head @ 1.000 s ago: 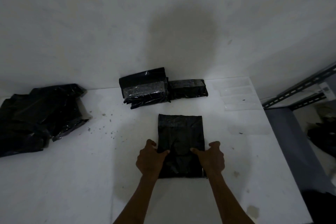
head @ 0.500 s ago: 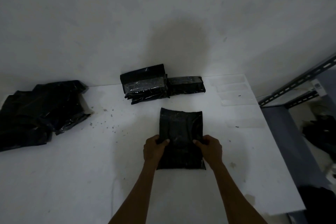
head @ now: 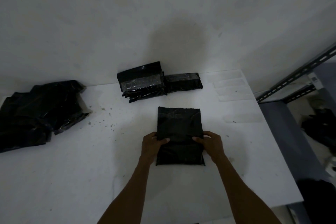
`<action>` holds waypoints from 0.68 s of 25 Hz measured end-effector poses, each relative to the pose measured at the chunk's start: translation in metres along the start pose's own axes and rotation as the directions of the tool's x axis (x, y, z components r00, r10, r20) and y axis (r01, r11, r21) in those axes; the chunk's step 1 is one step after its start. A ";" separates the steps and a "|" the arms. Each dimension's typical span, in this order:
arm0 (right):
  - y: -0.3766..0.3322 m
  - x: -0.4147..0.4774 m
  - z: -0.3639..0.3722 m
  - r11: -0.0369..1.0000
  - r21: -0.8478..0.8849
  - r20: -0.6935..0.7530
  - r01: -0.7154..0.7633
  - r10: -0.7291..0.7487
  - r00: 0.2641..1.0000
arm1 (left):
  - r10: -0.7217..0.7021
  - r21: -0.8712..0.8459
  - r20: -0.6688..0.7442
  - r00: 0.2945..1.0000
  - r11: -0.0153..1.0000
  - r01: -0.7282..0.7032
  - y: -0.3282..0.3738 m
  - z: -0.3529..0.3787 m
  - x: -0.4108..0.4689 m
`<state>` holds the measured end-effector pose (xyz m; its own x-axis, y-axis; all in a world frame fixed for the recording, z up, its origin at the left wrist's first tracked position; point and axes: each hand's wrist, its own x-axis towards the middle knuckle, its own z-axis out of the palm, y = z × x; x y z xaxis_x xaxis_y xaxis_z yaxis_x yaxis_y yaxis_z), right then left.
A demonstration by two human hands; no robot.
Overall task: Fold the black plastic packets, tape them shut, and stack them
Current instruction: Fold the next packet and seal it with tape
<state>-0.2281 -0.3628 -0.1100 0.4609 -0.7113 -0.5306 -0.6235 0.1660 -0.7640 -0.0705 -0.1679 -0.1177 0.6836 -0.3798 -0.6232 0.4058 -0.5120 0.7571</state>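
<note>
Head view: the black packet lies flat on the desk, held at its side edges by the left hand and right hand. Each grip is clamped on it, thumbs on top. The fold should be made squarely, with edges aligned and the crease pressed flat before taping.

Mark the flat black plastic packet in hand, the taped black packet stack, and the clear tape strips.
Flat black plastic packet [head: 179,123], head view, upper panel.
Taped black packet stack [head: 141,83], head view, top face.
Clear tape strips [head: 230,85], head view, second strip.
</note>
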 end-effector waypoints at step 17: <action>0.010 -0.003 0.003 0.983 -0.137 -0.025 0.123 -0.127 0.992 | 0.125 0.198 0.040 0.991 0.971 -0.131 -0.004 -0.001 -0.008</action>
<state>-0.2338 -0.3575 -0.1172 0.5207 -0.7435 -0.4196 -0.6425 -0.0176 -0.7661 -0.0776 -0.1619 -0.1157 0.7044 -0.4713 -0.5308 0.1847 -0.6003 0.7781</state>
